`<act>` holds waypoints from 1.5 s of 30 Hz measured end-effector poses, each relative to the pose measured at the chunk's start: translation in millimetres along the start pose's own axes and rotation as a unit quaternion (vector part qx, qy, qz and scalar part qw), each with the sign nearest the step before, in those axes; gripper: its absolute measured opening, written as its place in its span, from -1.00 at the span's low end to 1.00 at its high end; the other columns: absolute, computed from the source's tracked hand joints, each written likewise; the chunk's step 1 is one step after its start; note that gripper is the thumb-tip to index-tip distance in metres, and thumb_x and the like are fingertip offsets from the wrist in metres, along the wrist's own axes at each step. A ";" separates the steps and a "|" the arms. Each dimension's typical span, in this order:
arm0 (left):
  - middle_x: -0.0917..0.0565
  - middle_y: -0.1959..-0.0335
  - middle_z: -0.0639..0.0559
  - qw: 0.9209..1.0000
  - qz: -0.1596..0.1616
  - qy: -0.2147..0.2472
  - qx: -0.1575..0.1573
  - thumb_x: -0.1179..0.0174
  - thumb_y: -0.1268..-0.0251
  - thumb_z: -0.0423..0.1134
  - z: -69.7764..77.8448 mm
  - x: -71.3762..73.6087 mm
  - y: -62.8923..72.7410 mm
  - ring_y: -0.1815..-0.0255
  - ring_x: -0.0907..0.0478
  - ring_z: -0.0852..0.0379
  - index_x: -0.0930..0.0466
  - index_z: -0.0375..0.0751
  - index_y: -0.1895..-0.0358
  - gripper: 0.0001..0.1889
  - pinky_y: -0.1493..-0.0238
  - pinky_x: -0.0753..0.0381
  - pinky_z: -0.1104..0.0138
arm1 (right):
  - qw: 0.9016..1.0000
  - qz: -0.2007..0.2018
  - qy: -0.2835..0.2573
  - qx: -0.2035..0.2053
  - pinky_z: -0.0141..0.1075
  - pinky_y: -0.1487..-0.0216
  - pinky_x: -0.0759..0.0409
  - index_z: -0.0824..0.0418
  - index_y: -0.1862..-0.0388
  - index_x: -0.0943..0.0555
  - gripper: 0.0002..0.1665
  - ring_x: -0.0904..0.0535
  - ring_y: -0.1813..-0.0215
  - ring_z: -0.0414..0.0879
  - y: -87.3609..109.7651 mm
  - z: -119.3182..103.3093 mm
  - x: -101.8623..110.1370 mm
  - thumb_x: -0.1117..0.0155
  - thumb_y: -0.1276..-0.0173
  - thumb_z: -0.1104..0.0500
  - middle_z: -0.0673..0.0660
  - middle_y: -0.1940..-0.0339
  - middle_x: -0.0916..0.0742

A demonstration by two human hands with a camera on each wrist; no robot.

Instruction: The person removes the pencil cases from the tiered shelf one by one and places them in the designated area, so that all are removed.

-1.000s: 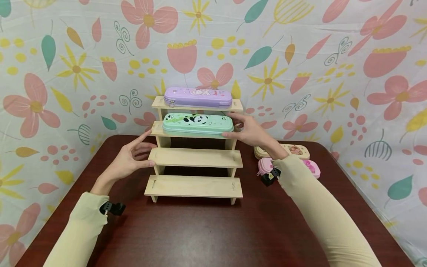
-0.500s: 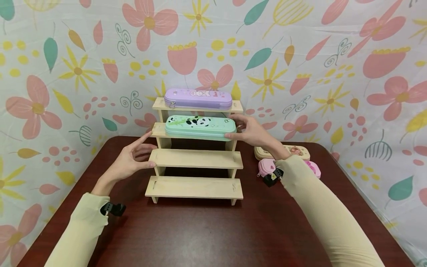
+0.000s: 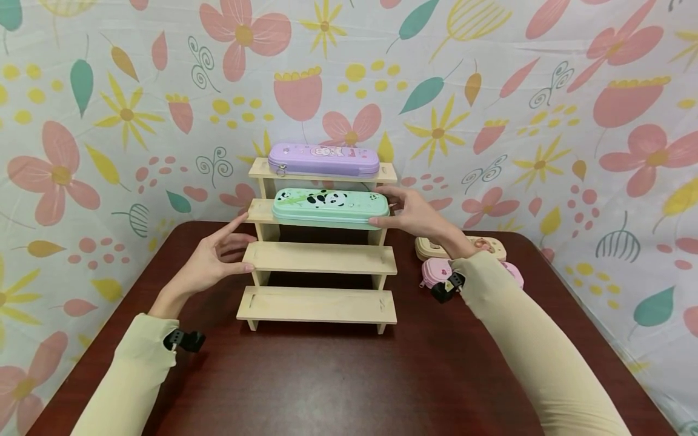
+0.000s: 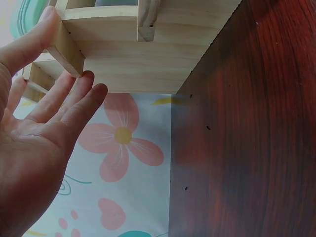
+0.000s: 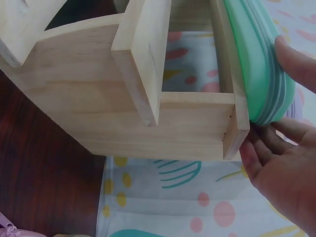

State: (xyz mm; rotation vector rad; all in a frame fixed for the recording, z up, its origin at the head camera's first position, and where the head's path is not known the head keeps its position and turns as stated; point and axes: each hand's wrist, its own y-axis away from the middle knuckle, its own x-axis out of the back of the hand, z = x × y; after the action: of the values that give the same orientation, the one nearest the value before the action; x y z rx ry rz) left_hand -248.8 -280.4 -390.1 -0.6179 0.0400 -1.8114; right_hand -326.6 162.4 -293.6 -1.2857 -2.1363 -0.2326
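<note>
A mint-green pencil case (image 3: pixel 331 207) with pandas lies along the second step from the top of a wooden stepped rack (image 3: pixel 316 304). My right hand (image 3: pixel 411 212) grips the case's right end, thumb on its front side and fingers behind; the right wrist view shows the thumb against the zipper side of the green case (image 5: pixel 261 64). At the rack's left side, my left hand (image 3: pixel 209 257) holds the end of the third step between thumb and fingers, index finger reaching toward the step above. In the left wrist view, fingertips touch the plank end (image 4: pixel 66 47).
A purple pencil case (image 3: pixel 324 160) sits on the top step. Right of the rack, a cream pencil case (image 3: pixel 488 245) and a pink one (image 3: pixel 435 272) lie on the dark wooden table (image 3: pixel 327 381), partly behind my right forearm. A flower-patterned cloth (image 3: pixel 349 72) hangs behind.
The green pencil case has slid a little to the right along its step, with my right hand on it. My left hand stays at the rack's left side.
</note>
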 end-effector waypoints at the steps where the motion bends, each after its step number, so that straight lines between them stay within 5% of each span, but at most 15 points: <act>1: -0.54 -0.34 -0.42 1.000 0.001 -0.001 0.000 -0.50 -0.23 -0.53 0.0 -0.1 0.0 -0.33 -0.56 -0.03 -0.06 0.10 -0.74 0.11 -0.27 -0.58 0.40 | 1.000 0.001 0.000 -0.001 -0.18 -0.14 -0.53 0.28 -0.61 -0.38 -0.08 -0.55 -0.20 0.13 0.1 0.3 0.3 -0.55 -0.36 0.12 0.24 -0.34 -0.57; 16: -0.52 -0.35 -0.45 1.000 -0.004 0.005 -0.002 -0.49 -0.23 -0.54 0.1 0.7 0.7 -0.31 -0.57 0.12 -0.04 0.12 -0.74 0.12 -0.29 -0.58 0.36 | 1.000 0.003 -0.022 -0.010 -0.30 0.10 -0.58 0.25 -0.60 -0.41 -0.09 -0.58 -0.02 0.09 1.0 1.5 -0.5 -0.59 -0.34 0.12 0.22 -0.19 -0.64; 24: -0.54 -0.35 -0.40 1.000 -0.004 0.005 -0.002 -0.50 -0.22 -0.52 0.4 0.2 0.6 -0.31 -0.57 0.12 -0.04 0.12 -0.74 0.12 -0.29 -0.58 0.36 | 0.997 0.009 -0.072 -0.004 -0.31 0.00 -0.68 0.30 -0.53 -0.46 -0.18 -0.63 -0.07 0.06 6.5 6.0 -0.8 -0.57 -0.34 0.22 0.26 -0.10 -0.70; 45: -0.56 -0.33 -0.40 1.000 0.002 -0.002 0.003 -0.51 -0.23 -0.50 1.3 0.1 1.1 -0.29 -0.59 0.10 -0.05 0.14 -0.74 0.11 -0.28 -0.58 0.38 | 0.996 0.051 -0.063 -0.030 -0.33 0.07 -0.64 0.17 -0.49 -0.52 -0.20 -0.60 -0.08 0.04 54.2 19.5 19.1 -0.62 -0.31 0.18 0.23 -0.09 -0.71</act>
State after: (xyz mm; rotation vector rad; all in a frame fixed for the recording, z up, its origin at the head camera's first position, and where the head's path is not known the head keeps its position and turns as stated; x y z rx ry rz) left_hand -247.3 -280.4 -389.3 -0.6180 0.0335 -1.8050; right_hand -295.3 212.8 -306.4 -1.4747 -2.1762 -0.1780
